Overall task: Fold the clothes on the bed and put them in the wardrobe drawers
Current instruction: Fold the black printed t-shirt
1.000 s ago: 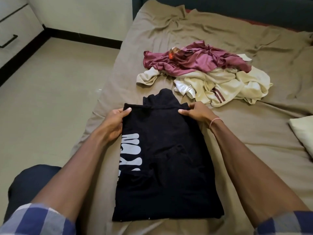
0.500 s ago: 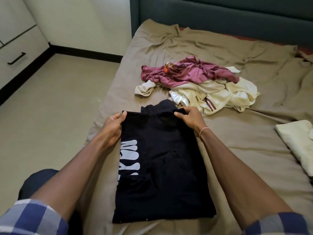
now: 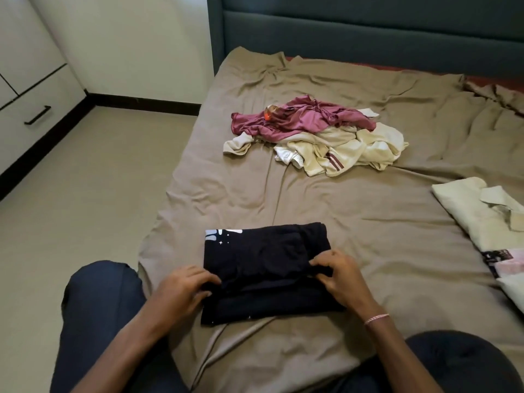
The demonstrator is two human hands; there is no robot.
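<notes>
Black garment (image 3: 263, 259) folded, fingertips (image 3: 319, 275) tucked underneath

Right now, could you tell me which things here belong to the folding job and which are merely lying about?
Job: black garment under both hands, left and right; maroon-and-cream clothes pile; folded cream shirt; wardrobe drawer.

Just there: tan bedsheet; headboard.

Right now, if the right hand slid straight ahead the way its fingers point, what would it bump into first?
The right hand points leftward across the folded black T-shirt it presses on, so it would probably meet the left hand at the shirt's other edge first.
</notes>
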